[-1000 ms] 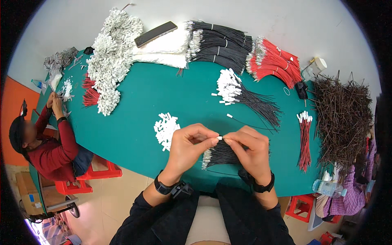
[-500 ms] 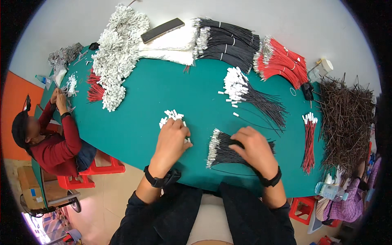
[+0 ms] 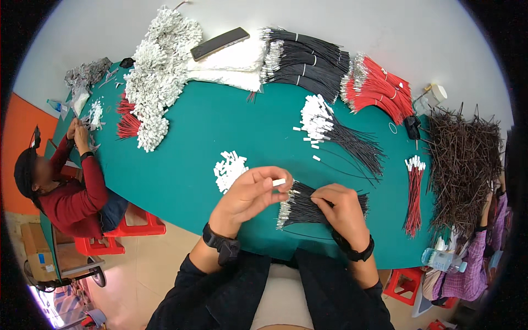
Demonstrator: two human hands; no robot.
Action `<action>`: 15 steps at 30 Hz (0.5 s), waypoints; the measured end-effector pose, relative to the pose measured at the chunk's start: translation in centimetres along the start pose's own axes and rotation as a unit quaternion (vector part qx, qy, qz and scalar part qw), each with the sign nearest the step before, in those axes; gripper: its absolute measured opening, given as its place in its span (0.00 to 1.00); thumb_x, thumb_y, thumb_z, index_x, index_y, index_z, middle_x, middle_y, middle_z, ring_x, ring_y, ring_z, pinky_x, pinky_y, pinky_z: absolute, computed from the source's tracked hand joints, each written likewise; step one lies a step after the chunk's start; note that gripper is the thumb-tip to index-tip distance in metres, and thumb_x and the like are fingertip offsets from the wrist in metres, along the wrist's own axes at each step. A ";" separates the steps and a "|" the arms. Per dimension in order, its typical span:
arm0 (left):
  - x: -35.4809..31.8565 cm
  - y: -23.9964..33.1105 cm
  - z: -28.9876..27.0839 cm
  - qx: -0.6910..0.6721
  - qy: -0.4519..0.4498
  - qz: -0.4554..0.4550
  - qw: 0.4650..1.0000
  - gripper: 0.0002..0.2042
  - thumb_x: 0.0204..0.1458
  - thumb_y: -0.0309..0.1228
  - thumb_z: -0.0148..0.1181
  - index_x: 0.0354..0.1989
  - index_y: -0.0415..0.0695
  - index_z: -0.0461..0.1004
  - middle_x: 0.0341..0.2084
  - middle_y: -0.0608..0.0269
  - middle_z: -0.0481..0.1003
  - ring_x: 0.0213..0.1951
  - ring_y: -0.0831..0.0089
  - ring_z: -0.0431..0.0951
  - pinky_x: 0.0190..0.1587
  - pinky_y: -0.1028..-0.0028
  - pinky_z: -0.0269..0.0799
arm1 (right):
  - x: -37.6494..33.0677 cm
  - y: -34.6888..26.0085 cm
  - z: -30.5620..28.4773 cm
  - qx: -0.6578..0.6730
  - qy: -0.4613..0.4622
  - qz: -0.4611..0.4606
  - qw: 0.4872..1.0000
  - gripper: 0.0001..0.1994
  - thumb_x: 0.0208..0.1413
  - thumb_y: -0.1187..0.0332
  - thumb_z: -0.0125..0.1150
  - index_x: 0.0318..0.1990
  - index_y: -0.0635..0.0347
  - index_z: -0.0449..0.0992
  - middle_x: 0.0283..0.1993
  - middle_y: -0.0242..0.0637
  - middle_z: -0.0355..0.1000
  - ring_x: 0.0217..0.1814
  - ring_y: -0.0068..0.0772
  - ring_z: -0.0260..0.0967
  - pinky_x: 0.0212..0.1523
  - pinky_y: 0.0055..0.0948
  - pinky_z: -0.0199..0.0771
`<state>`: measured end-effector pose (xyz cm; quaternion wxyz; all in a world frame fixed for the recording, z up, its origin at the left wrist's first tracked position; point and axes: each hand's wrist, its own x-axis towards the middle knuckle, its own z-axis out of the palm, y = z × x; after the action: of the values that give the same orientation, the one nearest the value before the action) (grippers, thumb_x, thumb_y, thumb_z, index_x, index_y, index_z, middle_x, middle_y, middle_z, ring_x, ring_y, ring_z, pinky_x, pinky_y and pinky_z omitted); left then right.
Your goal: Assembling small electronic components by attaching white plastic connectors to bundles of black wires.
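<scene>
My left hand [image 3: 246, 197] pinches one small white plastic connector housing [image 3: 279, 182] between thumb and fingertips, above the metal-tipped end of a bundle of black wires [image 3: 300, 212]. Over the right part of that bundle, my right hand [image 3: 344, 212] has thumb and forefinger pressed together on what looks like a black wire. Left of the bundle, beside my left wrist, lies a loose pile of white connector housings [image 3: 230, 169]. Farther back, black wires with white housings on their ends [image 3: 352, 137] lie fanned out, with a few loose pieces near them.
On the green table [image 3: 187, 132] lie a big heap of white-ended wires [image 3: 159, 71], a phone [image 3: 220, 44] on white bags, tied black wires [image 3: 308, 60] and red wires [image 3: 379, 88]. Right stand a red bundle [image 3: 414, 198] and a brown tangled pile [image 3: 465, 165]. A person [image 3: 71, 192] works at left.
My left hand has moved right from the white pile, bringing a connector housing over the wire ends. My right hand's fingers have closed together, staying over the black bundle.
</scene>
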<state>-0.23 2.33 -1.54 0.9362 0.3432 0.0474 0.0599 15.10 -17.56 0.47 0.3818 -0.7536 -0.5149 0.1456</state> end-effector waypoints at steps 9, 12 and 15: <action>0.5 -0.9 0.0 -0.071 -0.036 -0.038 0.996 0.20 0.59 0.47 0.67 0.46 0.43 0.74 0.40 0.65 0.66 0.45 0.73 0.67 0.49 0.71 0.72 | -0.4 -2.4 -1.7 0.107 0.047 0.033 0.993 0.05 0.52 0.79 0.69 0.37 0.67 0.81 0.36 0.45 0.81 0.36 0.46 0.79 0.38 0.35 0.79; 0.5 -0.9 0.0 -0.072 -0.038 -0.042 0.996 0.20 0.59 0.47 0.67 0.46 0.43 0.74 0.40 0.65 0.65 0.45 0.73 0.67 0.49 0.71 0.71 | -0.2 -1.8 -1.2 0.048 0.058 -0.037 0.997 0.05 0.53 0.79 0.69 0.38 0.67 0.81 0.36 0.45 0.81 0.35 0.46 0.79 0.37 0.33 0.78; 0.4 -1.1 -0.1 -0.083 -0.029 -0.046 0.995 0.18 0.61 0.43 0.66 0.48 0.41 0.74 0.39 0.65 0.67 0.44 0.73 0.68 0.48 0.72 0.72 | -0.2 -1.3 -0.8 0.035 0.068 -0.058 0.995 0.05 0.54 0.80 0.68 0.38 0.66 0.81 0.36 0.44 0.81 0.34 0.47 0.79 0.36 0.32 0.78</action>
<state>0.24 1.68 -2.35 0.9643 0.2629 0.0303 0.0104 14.61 -17.86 1.95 0.4498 -0.7167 -0.5253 0.0895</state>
